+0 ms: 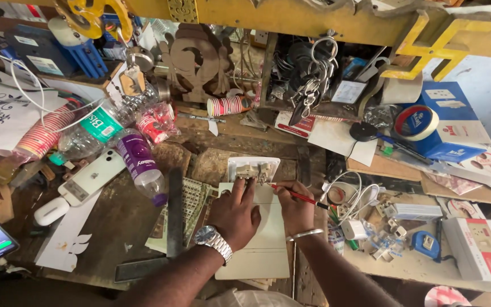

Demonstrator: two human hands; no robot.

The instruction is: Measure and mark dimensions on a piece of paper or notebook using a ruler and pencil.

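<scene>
Wristwatch (210, 236) nearest; left hand (235, 213) flat, pinning cream board (263, 250) and switch plate (253, 169) — right hand (294, 206) gripping red pencil (298, 195) at plate's edge. Best kept pressed firmly, pencil tight against edge.

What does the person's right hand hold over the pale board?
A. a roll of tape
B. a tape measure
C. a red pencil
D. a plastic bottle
C: the right hand grips a red pencil with its tip at the white switch plate, while the left hand presses flat on the pale board.
</scene>
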